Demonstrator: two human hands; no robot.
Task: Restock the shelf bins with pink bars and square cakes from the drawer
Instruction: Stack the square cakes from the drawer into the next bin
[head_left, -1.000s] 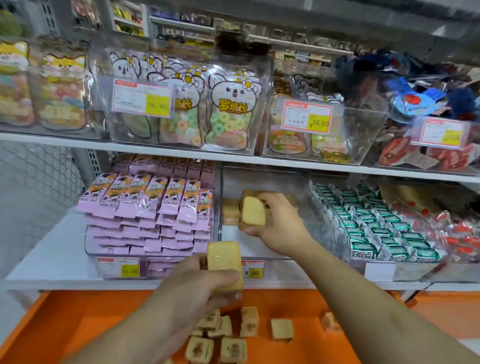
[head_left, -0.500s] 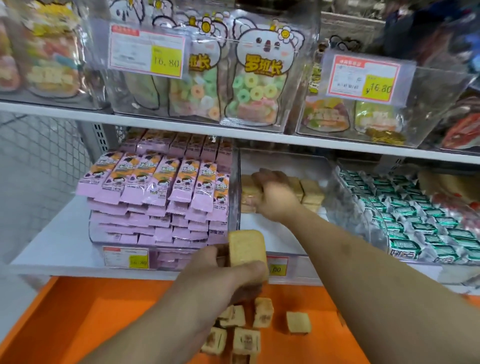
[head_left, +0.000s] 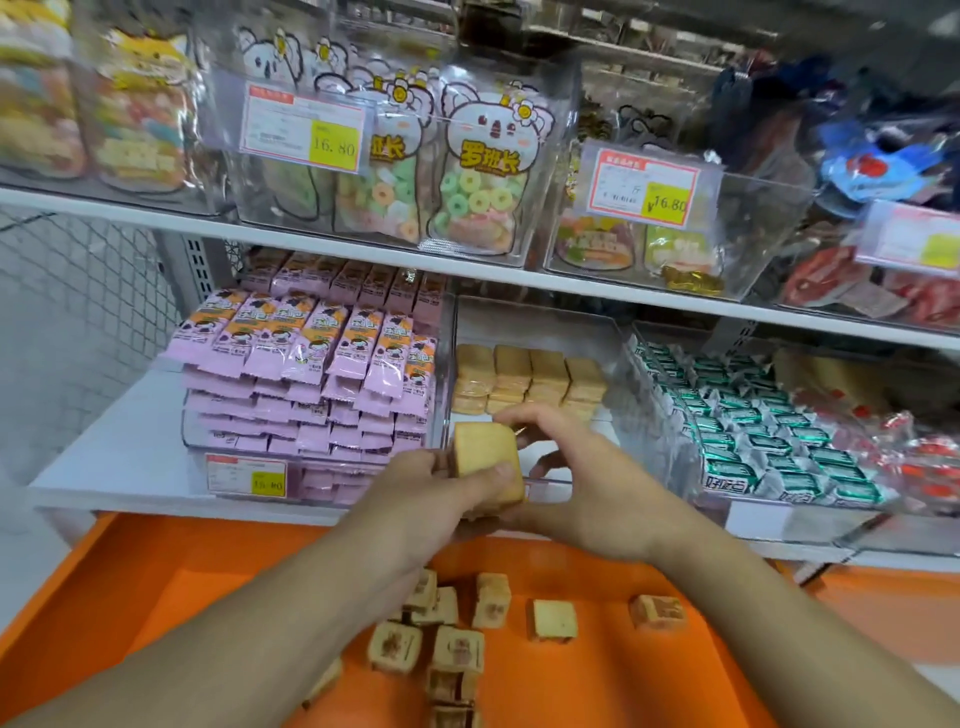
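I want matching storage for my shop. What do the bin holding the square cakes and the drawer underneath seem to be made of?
Bin: probably clear, glossy acrylic or similar hard plastic; the stacked cakes show through its walls. Drawer: smooth, opaque orange, with a soft sheen; painted metal or plastic, I cannot tell which.

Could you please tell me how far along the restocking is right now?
Pink bars fill their bin. A row of square cakes sits at the back of the middle bin. The left hand holds another cake; several loose cakes remain in the orange drawer.
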